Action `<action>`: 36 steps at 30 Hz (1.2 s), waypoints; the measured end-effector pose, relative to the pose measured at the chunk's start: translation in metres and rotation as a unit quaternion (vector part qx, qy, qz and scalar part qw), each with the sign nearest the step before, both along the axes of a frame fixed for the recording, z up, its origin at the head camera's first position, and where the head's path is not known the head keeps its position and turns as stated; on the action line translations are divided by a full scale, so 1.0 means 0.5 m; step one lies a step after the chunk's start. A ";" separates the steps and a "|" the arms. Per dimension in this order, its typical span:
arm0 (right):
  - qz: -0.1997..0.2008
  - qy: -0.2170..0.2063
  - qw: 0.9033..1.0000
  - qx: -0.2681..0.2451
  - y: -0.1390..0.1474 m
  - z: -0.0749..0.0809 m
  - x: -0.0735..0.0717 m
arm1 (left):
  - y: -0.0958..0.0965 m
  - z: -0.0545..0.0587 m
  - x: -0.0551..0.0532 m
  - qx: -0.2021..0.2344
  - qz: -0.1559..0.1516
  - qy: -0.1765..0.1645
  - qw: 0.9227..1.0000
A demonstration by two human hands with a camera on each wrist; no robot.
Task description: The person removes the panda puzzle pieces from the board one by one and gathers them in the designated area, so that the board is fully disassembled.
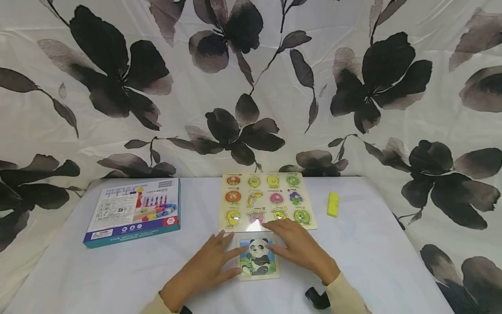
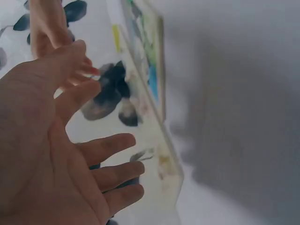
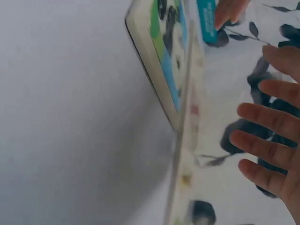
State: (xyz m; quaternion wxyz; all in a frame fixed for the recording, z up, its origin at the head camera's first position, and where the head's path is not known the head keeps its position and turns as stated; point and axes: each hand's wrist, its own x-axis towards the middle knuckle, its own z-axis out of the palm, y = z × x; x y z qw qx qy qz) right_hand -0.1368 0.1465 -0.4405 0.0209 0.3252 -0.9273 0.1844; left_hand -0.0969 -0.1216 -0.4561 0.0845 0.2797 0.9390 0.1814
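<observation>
A small panda picture puzzle [image 1: 259, 257] in a pale wooden frame lies on the table between the two hands. My left hand [image 1: 208, 266] hovers at its left side, fingers spread and holding nothing. On the other side my right hand [image 1: 300, 246] reaches over the puzzle's upper right corner, its fingers extended. Right behind the puzzle lies a wooden fruit board [image 1: 266, 203] with rows of cartoon fruit pieces. In the left wrist view, the left palm [image 2: 70, 154] shows bare, and the right wrist view shows the right fingers [image 3: 267, 119] apart with nothing between them.
A flat box [image 1: 133, 211] with a picture of coloured beads lies at the left of the table. To the right of the fruit board is a yellow block [image 1: 333, 204]. A black object [image 1: 317, 298] sits by the right wrist. A floral cloth [image 1: 251, 87] hangs behind.
</observation>
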 end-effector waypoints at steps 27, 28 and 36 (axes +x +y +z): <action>0.050 -0.093 0.994 0.005 -0.115 -0.067 -0.051 | 0.021 -0.065 0.012 -0.021 -0.006 0.002 1.000; 0.050 -0.093 0.994 0.005 -0.116 -0.068 -0.051 | 0.020 -0.065 0.012 -0.021 -0.006 0.002 1.000; 0.047 -0.097 0.994 0.013 -0.117 -0.074 -0.054 | 0.021 -0.070 0.012 -0.018 -0.008 0.008 1.000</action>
